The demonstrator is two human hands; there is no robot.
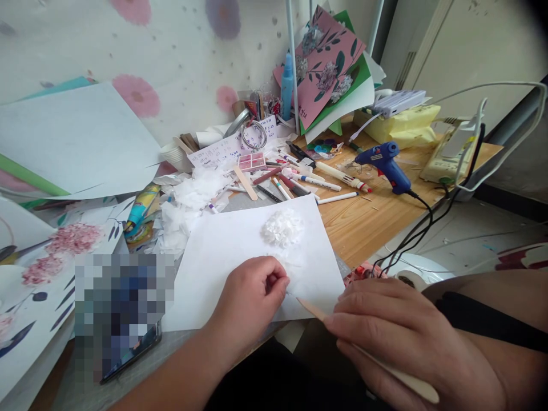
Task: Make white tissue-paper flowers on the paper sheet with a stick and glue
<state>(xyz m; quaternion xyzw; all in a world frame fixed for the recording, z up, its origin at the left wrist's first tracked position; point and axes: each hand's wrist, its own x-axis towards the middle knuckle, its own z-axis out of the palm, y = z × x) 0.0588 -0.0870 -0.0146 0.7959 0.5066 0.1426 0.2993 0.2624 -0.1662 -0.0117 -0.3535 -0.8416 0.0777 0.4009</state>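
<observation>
A white sheet of paper (209, 257) lies in front of me with a ruffled white paper flower (282, 227) on its upper right part. Below the flower are some flatter white pieces (289, 260). My left hand (257, 285) rests over the sheet, thumb and forefinger pinched together; what they hold, if anything, is too small to make out. My right hand (398, 331) grips a thin wooden stick (314, 310), its narrow tip close to the left fingertips and its rounded end sticking out below the palm.
White tissue scraps (192, 197) are heaped behind the sheet, beside scattered markers (317, 182) and a flat craft stick (246, 182). A blue glue gun (385, 165) with a cord stands at the right. A phone (132, 348) and flower pictures (72, 240) lie at the left.
</observation>
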